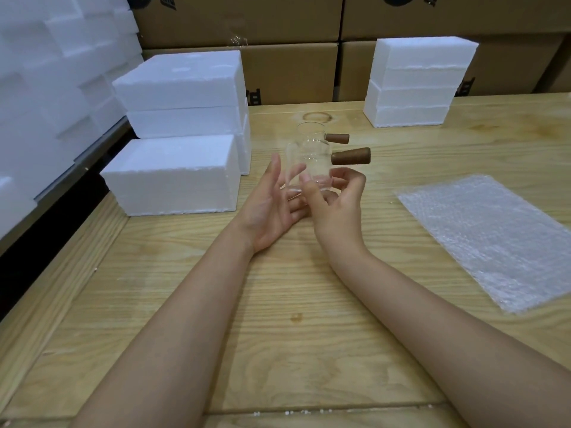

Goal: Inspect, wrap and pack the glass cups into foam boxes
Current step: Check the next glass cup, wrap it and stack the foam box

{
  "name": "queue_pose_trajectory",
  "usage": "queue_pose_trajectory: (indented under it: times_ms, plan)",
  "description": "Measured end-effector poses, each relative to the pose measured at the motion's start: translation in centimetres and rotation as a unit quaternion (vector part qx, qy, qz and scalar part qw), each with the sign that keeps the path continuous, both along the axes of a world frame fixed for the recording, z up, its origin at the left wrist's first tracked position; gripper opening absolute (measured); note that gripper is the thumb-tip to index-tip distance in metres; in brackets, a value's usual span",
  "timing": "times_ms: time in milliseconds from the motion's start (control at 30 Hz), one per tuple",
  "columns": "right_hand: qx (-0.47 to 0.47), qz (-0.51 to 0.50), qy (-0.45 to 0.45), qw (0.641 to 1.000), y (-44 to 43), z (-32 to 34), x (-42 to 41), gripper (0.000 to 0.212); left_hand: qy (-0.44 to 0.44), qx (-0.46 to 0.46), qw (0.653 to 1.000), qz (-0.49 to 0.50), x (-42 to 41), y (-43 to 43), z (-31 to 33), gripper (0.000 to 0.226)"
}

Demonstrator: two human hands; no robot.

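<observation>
A clear glass cup (304, 168) with a brown wooden side handle (351, 156) is held upright above the table's middle. My right hand (335, 205) pinches its base with thumb and curled fingers. My left hand (272, 205) lies palm up with straight fingers against the cup's left side and bottom. A second glass cup (310, 132) with its own wooden handle (337, 138) stands on the table just behind. A bubble wrap sheet (494, 239) lies flat at the right.
Closed white foam boxes are stacked at the left (182, 118), with one in front (173, 177), and another stack at the back right (417, 81). Cardboard cartons (293, 57) line the back. More foam fills the far left. The wooden table (278, 319) spreads below my arms.
</observation>
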State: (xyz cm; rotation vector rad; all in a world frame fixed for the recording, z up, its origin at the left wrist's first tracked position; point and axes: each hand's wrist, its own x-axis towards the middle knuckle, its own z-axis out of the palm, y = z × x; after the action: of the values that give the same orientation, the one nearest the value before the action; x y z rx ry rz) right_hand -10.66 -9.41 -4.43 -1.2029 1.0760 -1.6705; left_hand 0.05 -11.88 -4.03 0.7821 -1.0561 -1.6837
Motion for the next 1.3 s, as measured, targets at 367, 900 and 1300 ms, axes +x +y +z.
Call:
queue_pose_trajectory:
  times_ms: [367,900,1300]
  plan:
    - [0.066,0.078,-0.148,0.984,-0.48,0.53,-0.23,0.014,-0.061,-0.033,0.997,0.025,0.0,0.01,-0.19,0.04]
    - [-0.014,-0.008,-0.026,1.0,-0.08,0.48,-0.67,0.046,-0.058,-0.098,0.99,0.078,-0.58,0.47,0.07,0.073]
    - [0.007,0.056,-0.172,0.984,-0.88,0.46,-0.88,0.01,-0.08,-0.077,0.993,0.033,-0.22,0.18,-0.17,0.035]
